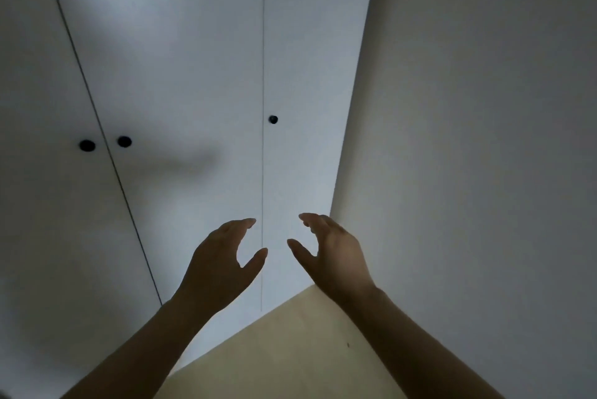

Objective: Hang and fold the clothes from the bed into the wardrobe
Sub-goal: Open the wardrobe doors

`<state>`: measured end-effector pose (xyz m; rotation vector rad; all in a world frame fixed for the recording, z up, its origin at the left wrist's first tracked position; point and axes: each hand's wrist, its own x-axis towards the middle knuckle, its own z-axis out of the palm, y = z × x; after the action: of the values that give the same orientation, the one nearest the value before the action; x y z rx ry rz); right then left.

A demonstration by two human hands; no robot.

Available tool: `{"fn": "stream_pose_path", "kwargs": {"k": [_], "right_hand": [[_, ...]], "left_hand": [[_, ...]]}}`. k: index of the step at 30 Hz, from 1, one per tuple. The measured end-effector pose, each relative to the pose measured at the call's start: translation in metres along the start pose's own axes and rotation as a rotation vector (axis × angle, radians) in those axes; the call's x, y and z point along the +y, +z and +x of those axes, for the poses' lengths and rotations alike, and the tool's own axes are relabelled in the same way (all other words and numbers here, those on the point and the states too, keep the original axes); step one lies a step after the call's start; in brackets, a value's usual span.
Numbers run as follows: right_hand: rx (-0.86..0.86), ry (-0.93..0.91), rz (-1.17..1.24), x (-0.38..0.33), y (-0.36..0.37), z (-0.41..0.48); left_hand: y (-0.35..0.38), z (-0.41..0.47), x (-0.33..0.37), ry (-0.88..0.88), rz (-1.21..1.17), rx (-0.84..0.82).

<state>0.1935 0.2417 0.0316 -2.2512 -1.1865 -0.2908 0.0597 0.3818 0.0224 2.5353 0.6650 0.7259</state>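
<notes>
the wardrobe (193, 75) ran off the top and left edges, doors closed, its inside out of sight. the left forearm (139, 353) and right forearm (413, 350) were both cut by the bottom edge. a grey smear (181, 159) on one door was blurred, shapeless. a dark speck (348, 345) on the floor (290, 366) was too small to tell.

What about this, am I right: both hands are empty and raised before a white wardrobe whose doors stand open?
Not quite: the head view shows the white wardrobe doors shut, not open. The rest holds: the left hand and right hand are empty, raised before them.
</notes>
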Motion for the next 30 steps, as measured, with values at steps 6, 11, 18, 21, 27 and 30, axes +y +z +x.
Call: {"fn": "stream_pose_path", "kwargs": {"k": [6,11,18,21,27,30], "right_hand": [[-0.037,-0.091,0.075,-0.045,0.047,0.066],[-0.084,-0.192,0.145,-0.067,0.075,0.111],[-0.137,-0.404,0.266,-0.098,0.106,0.167],[-0.155,-0.473,0.304,-0.111,0.121,0.190],[-0.208,-0.556,0.330,-0.144,0.150,0.223],[-0.210,-0.560,0.324,-0.164,0.164,0.241]], "left_hand": [[-0.033,0.030,-0.057,-0.089,0.067,0.074],[-0.054,0.046,-0.088,-0.156,0.107,0.137],[-0.079,0.057,-0.117,-0.303,0.197,0.254],[-0.089,0.062,-0.128,-0.353,0.222,0.304],[-0.114,0.072,-0.156,-0.407,0.256,0.363],[-0.127,0.085,-0.176,-0.390,0.262,0.398]]}}
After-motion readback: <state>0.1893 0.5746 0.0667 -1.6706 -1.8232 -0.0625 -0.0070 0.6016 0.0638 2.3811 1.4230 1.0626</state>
